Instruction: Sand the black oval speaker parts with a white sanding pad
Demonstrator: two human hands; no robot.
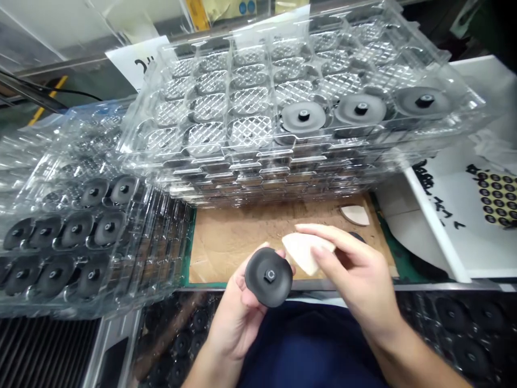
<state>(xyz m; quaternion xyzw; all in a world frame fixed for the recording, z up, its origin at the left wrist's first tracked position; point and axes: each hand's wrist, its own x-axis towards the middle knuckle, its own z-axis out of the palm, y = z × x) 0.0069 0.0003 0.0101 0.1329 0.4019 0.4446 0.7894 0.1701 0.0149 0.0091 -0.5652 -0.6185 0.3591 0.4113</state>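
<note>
Your left hand point(236, 318) cups a round black rubber disc point(269, 285), its metal-centred face tilted up toward you, while your right hand point(351, 275) pinches a curved white pad point(305, 250) just beside it, long edge slanting. Both are above the cardboard-covered surface point(242, 242), which holds one more white pad point(355, 215); three discs point(361, 108) sit in the top clear tray point(250, 97) of the stack beyond
</note>
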